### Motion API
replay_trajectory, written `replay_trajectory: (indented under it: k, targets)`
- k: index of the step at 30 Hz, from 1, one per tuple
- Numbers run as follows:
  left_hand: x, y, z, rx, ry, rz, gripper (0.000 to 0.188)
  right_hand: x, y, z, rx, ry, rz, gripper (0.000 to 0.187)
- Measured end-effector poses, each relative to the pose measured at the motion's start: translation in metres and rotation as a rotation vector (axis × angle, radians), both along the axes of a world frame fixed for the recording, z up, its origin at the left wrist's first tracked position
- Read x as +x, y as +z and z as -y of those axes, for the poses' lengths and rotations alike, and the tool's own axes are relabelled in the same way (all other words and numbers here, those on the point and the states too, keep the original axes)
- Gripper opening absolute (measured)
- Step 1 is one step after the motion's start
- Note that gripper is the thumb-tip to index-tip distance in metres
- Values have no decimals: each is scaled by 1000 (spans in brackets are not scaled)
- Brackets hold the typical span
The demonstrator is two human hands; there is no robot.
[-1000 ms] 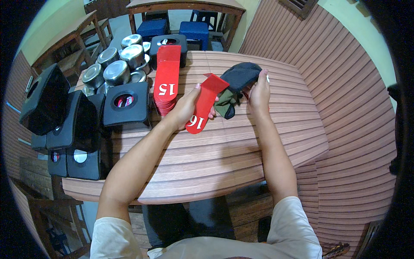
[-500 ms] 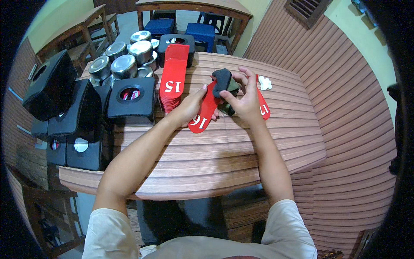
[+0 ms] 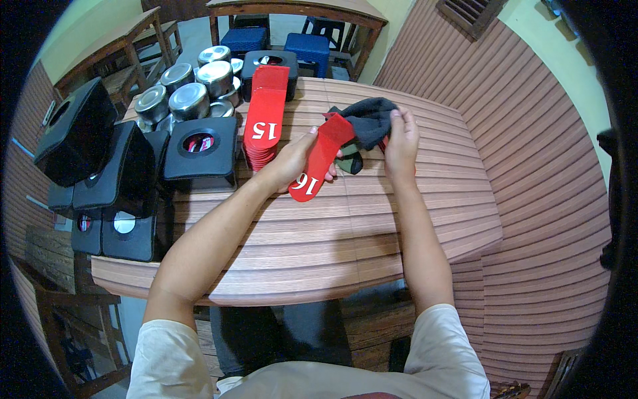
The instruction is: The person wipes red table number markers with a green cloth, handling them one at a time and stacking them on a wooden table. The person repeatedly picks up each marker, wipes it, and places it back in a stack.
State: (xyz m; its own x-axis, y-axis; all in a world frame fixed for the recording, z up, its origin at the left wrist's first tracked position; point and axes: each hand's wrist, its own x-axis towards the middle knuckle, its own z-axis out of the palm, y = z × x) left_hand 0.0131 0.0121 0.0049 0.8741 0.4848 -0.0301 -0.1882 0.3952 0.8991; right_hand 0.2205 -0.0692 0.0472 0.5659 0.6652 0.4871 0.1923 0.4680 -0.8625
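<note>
A red tag [image 3: 321, 154] with a rounded end and white printed numerals is held in my left hand [image 3: 291, 161], thumb along its edge and fingers underneath. My right hand [image 3: 403, 143] pinches a dark grey cloth [image 3: 369, 120] at its right end. The cloth stretches leftward behind the upper end of the tag. An olive green and black piece of fabric [image 3: 349, 163] hangs below it; whether both are one cloth I cannot tell. Left of my left hand lies a thick stack of similar red tags [image 3: 267, 113]. Behind my right hand a further red tag is almost fully hidden.
Everything lies on a wood-patterned table [image 3: 299, 246]. Black tissue boxes [image 3: 201, 159] are piled at the left, beside several round metal tins [image 3: 189, 101]. One more black box [image 3: 270, 63] stands behind the stack. A ribbed wall [image 3: 531, 186] borders the table's right side.
My right hand has moved right and pulled the bunched cloth out away from the tag, uncovering its upper end. My left hand keeps its hold. The white tissue is now hidden.
</note>
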Motion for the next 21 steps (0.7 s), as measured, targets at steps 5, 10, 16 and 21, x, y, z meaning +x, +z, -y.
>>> replay_trajectory:
  k: [5, 10, 16, 21]
  targets:
    - [3, -1, 1, -37, 51, 36, 65, 12, -7, -1, 39, 6, -131, 22]
    - [1, -3, -1, -9, 3, 32, 62, 9, -14, 1, 146, -76, -232, 28]
    - [0, -4, -3, 5, 0, 33, 60, 9, 15, 14, 342, 134, -293, 28]
    - [-2, -1, -3, 39, -41, 28, 59, -31, 8, 17, -126, 222, 468, 26]
